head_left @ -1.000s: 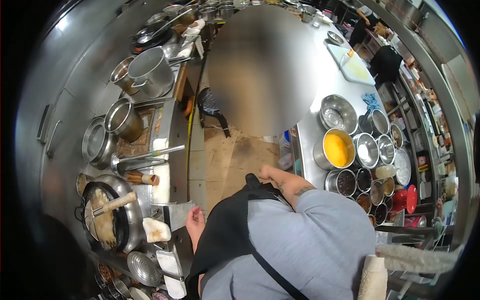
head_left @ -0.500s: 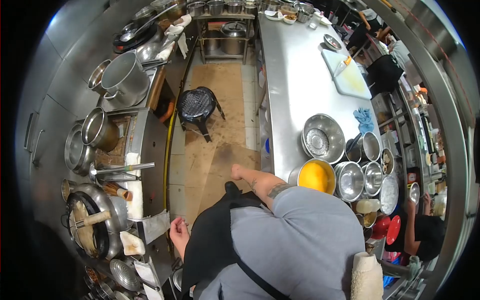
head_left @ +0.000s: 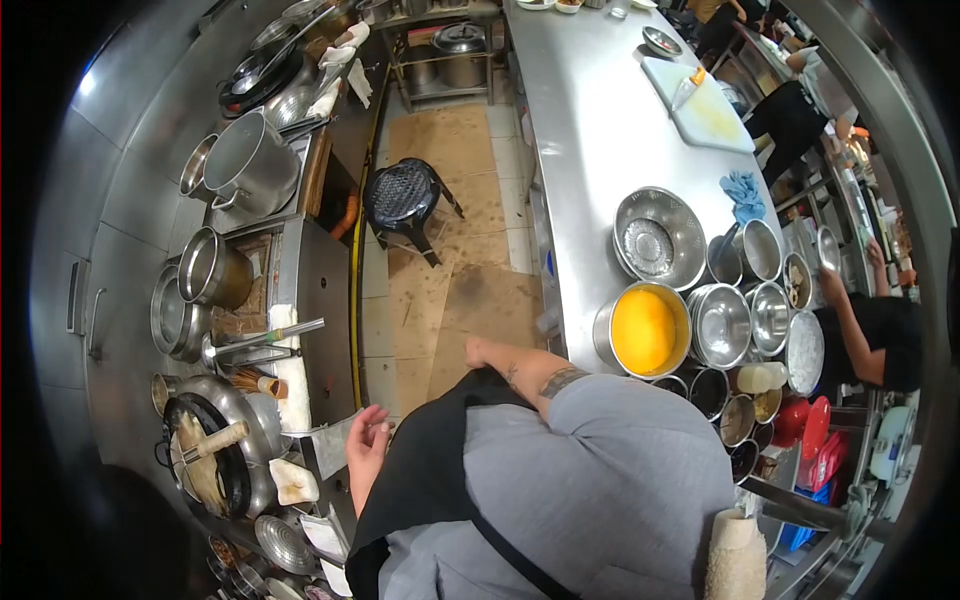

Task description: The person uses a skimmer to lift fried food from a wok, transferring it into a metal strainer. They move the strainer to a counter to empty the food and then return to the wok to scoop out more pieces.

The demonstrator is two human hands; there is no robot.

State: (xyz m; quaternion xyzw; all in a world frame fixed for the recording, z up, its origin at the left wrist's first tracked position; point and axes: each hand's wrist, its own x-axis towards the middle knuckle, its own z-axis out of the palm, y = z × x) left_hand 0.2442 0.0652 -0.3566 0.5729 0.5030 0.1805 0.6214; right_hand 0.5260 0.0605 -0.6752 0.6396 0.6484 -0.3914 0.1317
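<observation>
My left hand (head_left: 367, 442) hangs beside the stove front, its fingers loosely apart and nothing between them. Nearest to it is a light cloth (head_left: 335, 443) draped on the stove edge. In front of my body my right hand (head_left: 476, 351) hangs over the aisle, wrist bent, its fingers hidden from view. Right of that forearm, on the steel counter (head_left: 575, 200), stands a metal pot of yellow liquid (head_left: 643, 329). A perforated colander (head_left: 660, 238) and stacked steel bowls (head_left: 719, 325) sit beside it.
A black stool (head_left: 404, 195) stands in the aisle on cardboard (head_left: 440, 140). At left are a large stockpot (head_left: 250, 160) and a wok (head_left: 255, 430). A knife (head_left: 688, 90) lies on a white cutting board (head_left: 697, 108). A co-worker (head_left: 870, 335) holds a bowl at right.
My view has shifted, so the stool and counter things sit differently in frame. My left hand has risen slightly, its fingers straighter. The co-worker's arms and bowl have moved up in view.
</observation>
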